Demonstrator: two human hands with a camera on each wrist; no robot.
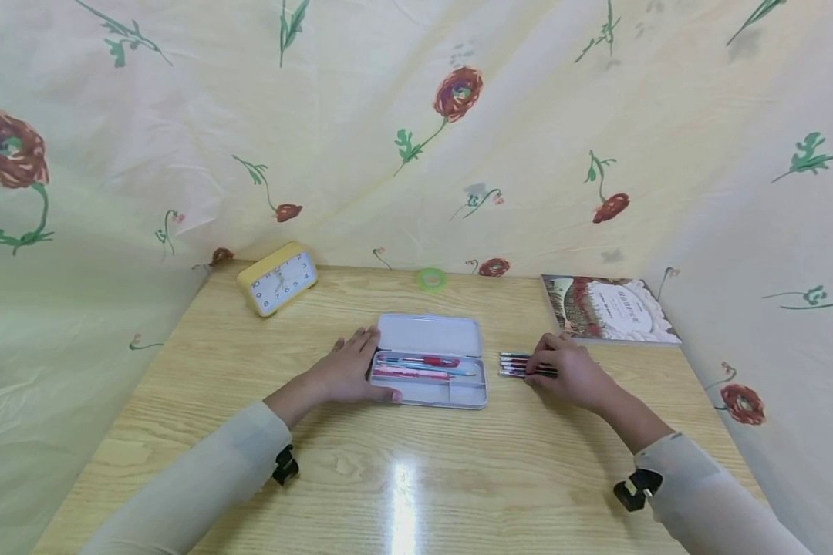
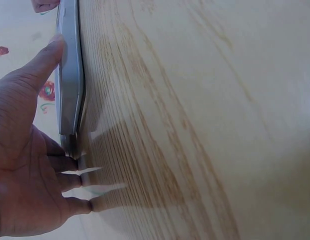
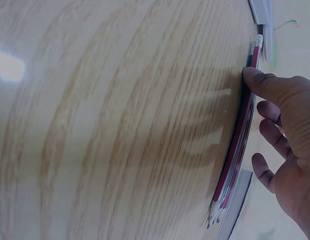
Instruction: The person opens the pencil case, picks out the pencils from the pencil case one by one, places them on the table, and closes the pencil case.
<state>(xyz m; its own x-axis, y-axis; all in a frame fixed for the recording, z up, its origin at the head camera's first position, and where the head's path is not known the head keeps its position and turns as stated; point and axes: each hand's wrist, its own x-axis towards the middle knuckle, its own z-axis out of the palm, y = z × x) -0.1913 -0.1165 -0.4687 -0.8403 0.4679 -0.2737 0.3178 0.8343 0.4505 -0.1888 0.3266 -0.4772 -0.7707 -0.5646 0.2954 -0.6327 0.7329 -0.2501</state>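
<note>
A white pencil case (image 1: 426,395) lies with its lid (image 1: 429,336) folded back on the table. Inside are a red-capped pen (image 1: 430,361), a light-blue pencil (image 1: 458,372) and a pink-and-white one (image 1: 411,373). My left hand (image 1: 347,371) rests at the case's left end, its thumb on the front rim and its fairly straight fingers spread behind. To the right of the case, my right hand (image 1: 568,371) pinches a row of several dark and red pencils (image 1: 512,364). In the right wrist view, the thumb presses the near side of the pencils (image 3: 237,145), whose sharpened tips point away from the case.
A yellow clock (image 1: 278,279) stands at the back left. Against the floral cloth lies a green tape roll (image 1: 431,280). A book with a printed cover (image 1: 609,310) lies at the back right, behind my right hand. The wooden table (image 1: 347,470) extends toward me.
</note>
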